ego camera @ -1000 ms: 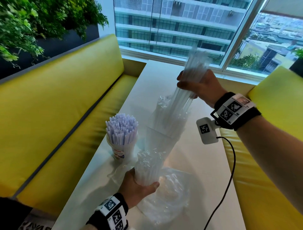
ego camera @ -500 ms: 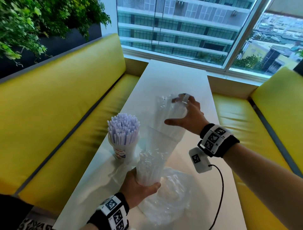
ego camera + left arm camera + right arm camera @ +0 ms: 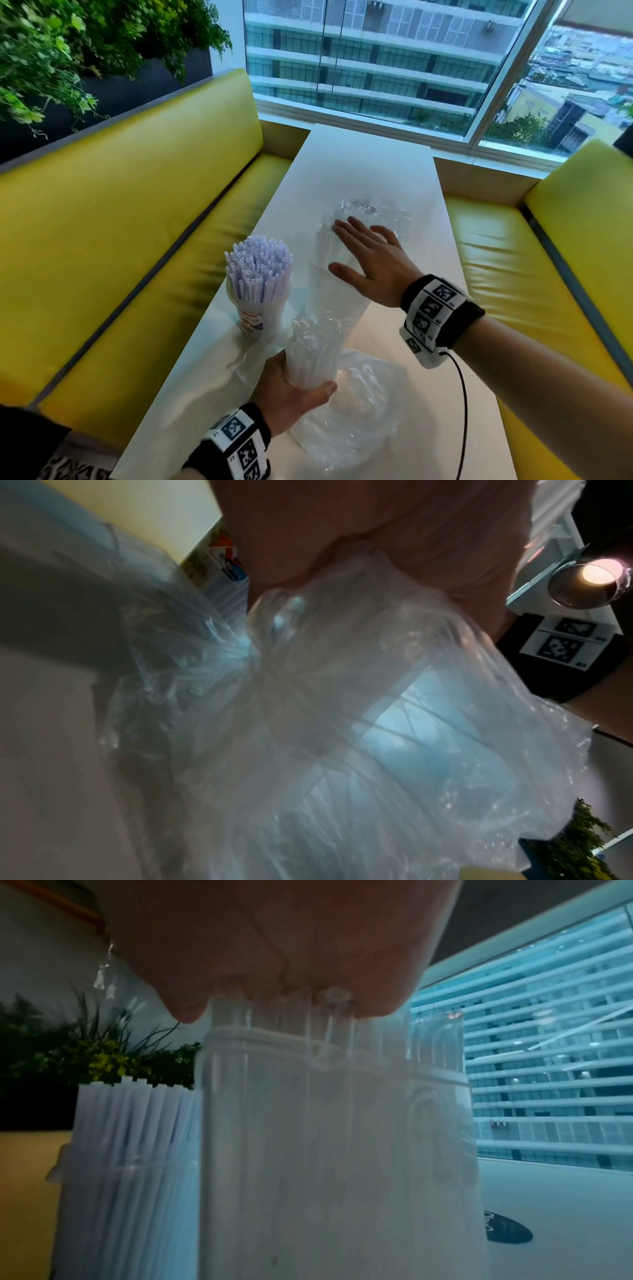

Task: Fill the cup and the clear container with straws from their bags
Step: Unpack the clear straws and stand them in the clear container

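Clear straws (image 3: pixel 339 246) stand packed in the clear container (image 3: pixel 334 291) at the middle of the white table (image 3: pixel 370 164), their tops rising above its rim. On those tops lies the right hand (image 3: pixel 368 262), flat, fingers straight and spread, palm down; the right wrist view shows the palm (image 3: pixel 274 947) pressing onto the straw ends (image 3: pixel 342 1020) just above the container's rim (image 3: pixel 335 1053). Just left of the container stands the cup (image 3: pixel 255 313), a printed paper one, crammed with pale lilac straws (image 3: pixel 258 269) that fan out over its lip. Nearer the person, the left hand (image 3: pixel 291 394) wraps its fingers and thumb around a bag (image 3: pixel 317 346) of clear straws, held upright in front of the container; the bag's crinkled top is open and the straw ends show inside. In the left wrist view the plastic (image 3: pixel 342 723) fills most of the picture under the thumb. More crumpled plastic film (image 3: pixel 363 421) lies on the table below and to the right of that hand. Yellow benches (image 3: pixel 120 240) flank the table, and a window (image 3: pixel 376 58) lies beyond it.
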Motion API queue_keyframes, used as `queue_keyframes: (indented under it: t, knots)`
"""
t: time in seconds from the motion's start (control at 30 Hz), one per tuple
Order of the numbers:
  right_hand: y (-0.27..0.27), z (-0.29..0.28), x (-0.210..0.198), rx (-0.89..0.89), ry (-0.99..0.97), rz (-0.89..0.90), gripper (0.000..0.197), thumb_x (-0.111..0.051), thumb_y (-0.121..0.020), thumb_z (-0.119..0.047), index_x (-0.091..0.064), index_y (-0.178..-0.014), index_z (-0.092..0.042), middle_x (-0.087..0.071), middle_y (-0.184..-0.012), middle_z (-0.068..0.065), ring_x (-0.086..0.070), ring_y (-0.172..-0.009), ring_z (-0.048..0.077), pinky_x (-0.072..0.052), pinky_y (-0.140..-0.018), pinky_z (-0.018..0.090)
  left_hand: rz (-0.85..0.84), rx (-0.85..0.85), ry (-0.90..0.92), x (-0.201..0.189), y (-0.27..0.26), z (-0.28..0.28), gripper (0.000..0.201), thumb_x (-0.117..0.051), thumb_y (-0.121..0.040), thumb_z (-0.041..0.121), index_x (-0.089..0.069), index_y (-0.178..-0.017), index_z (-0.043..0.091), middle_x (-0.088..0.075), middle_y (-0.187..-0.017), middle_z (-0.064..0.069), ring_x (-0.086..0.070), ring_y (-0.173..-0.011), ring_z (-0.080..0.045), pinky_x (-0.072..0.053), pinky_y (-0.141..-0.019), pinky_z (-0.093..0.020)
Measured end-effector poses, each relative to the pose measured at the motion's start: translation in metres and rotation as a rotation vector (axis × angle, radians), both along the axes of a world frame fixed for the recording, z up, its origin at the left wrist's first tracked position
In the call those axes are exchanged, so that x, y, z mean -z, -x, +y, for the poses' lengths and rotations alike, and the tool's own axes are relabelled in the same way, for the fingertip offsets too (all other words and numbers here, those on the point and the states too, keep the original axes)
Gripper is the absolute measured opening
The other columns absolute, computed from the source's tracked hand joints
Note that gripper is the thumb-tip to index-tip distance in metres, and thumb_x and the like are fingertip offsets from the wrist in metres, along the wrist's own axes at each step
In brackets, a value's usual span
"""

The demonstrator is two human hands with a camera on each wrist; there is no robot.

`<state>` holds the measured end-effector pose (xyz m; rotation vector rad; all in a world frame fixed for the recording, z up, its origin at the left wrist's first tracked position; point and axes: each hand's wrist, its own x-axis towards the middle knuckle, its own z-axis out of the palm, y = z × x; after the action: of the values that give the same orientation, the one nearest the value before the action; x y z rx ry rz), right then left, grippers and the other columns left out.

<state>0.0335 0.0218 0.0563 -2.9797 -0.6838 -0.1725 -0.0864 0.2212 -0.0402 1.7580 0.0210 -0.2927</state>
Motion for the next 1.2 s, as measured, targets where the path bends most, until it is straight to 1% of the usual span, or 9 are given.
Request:
queue_keyframes:
  t: [0.2, 0.33, 0.5, 0.6, 0.7, 0.8, 0.9, 1.07, 1.2]
  knots:
    - [0.001, 0.011, -0.011, -0.088, -0.221, -0.080, 0.074, -0.039, -0.096, -0.062, -0.010, -0.157, -0.031, -0.004, -0.165, -0.013, -0.009, -0.153, 0.014, -0.013, -0.114, 0.040, -0.011, 0.001, -0.001, 0.003, -0.001, 0.001, 0.048, -0.092, -0.058, 0.012, -0.061, -0.088, 0.033, -0.069, -0.091, 0.015, -0.067, -0.082, 0.004, -0.048, -0.060, -0.004]
    - [-0.009, 0.019, -0.004, -0.114, -0.090, -0.117, 0.054, -0.045, -0.097, -0.055, -0.036, -0.147, -0.039, -0.033, -0.158, -0.016, -0.025, -0.149, 0.015, -0.019, -0.112, 0.048, -0.008, 0.011, -0.006, 0.003, -0.001, 0.002, 0.049, -0.092, -0.059, 0.015, -0.060, -0.090, 0.035, -0.068, -0.094, 0.014, -0.066, -0.090, -0.004, -0.048, -0.061, -0.004]
    - [-0.028, 0.026, 0.002, 0.008, -0.390, -0.220, 0.014, -0.065, -0.087, -0.021, -0.068, -0.100, -0.020, -0.069, -0.110, -0.001, -0.065, -0.108, 0.026, -0.045, -0.098, 0.048, -0.014, 0.008, -0.009, 0.004, -0.001, 0.001, 0.050, -0.092, -0.060, 0.017, -0.057, -0.090, 0.035, -0.067, -0.096, 0.015, -0.064, -0.092, -0.002, -0.048, -0.062, -0.003]
    - [-0.030, 0.030, 0.001, 0.070, -0.473, -0.224, 0.026, -0.066, -0.079, -0.004, -0.067, -0.103, -0.014, -0.058, -0.122, 0.006, -0.064, -0.095, 0.029, -0.054, -0.086, 0.043, 0.000, 0.005, -0.009, 0.006, -0.001, 0.003, 0.051, -0.093, -0.058, 0.020, -0.058, -0.092, 0.034, -0.067, -0.098, 0.013, -0.065, -0.094, -0.007, -0.048, -0.063, -0.003]
    - [-0.029, 0.028, 0.001, 0.076, -0.320, -0.232, 0.052, -0.065, -0.078, -0.003, -0.059, -0.129, -0.014, -0.047, -0.145, 0.007, -0.060, -0.108, 0.029, -0.049, -0.090, 0.039, 0.003, 0.010, -0.010, 0.006, -0.002, 0.003, 0.052, -0.092, -0.059, 0.019, -0.056, -0.092, 0.036, -0.066, -0.100, 0.014, -0.063, -0.093, 0.001, -0.048, -0.062, -0.003]
    - [-0.027, 0.025, 0.006, 0.075, -0.004, -0.277, 0.039, -0.060, -0.082, -0.012, -0.070, -0.119, -0.017, -0.060, -0.139, 0.001, -0.054, -0.126, 0.028, -0.036, -0.101, 0.044, -0.005, 0.016, -0.007, 0.005, -0.002, 0.002, 0.052, -0.091, -0.061, 0.017, -0.053, -0.090, 0.037, -0.063, -0.098, 0.018, -0.060, -0.090, 0.005, -0.047, -0.060, -0.001]
    - [-0.021, 0.024, 0.000, 0.092, 0.177, -0.208, 0.037, -0.052, -0.089, -0.012, -0.069, -0.121, -0.021, -0.053, -0.145, -0.007, -0.041, -0.140, 0.019, -0.015, -0.107, 0.040, -0.011, 0.019, -0.006, 0.005, -0.002, 0.002, 0.051, -0.092, -0.061, 0.016, -0.055, -0.089, 0.036, -0.064, -0.096, 0.018, -0.063, -0.090, -0.003, -0.047, -0.060, -0.002]
    - [-0.019, 0.027, -0.013, 0.097, 0.145, -0.057, 0.054, -0.047, -0.087, -0.001, -0.060, -0.130, -0.030, -0.037, -0.156, -0.012, -0.025, -0.148, 0.011, -0.011, -0.116, 0.040, -0.011, 0.005, 0.002, 0.004, -0.001, 0.001, 0.049, -0.091, -0.061, 0.012, -0.056, -0.086, 0.034, -0.065, -0.091, 0.017, -0.061, -0.083, 0.006, -0.048, -0.057, -0.004]
    - [0.001, 0.031, -0.023, -0.011, -0.116, -0.242, 0.043, -0.052, -0.087, -0.002, -0.066, -0.117, -0.029, -0.047, -0.149, -0.005, -0.039, -0.141, 0.024, -0.028, -0.104, 0.048, -0.008, 0.005, 0.013, 0.005, 0.000, 0.001, 0.048, -0.091, -0.061, 0.011, -0.056, -0.085, 0.034, -0.064, -0.089, 0.018, -0.063, -0.073, 0.013, -0.048, -0.056, -0.004]
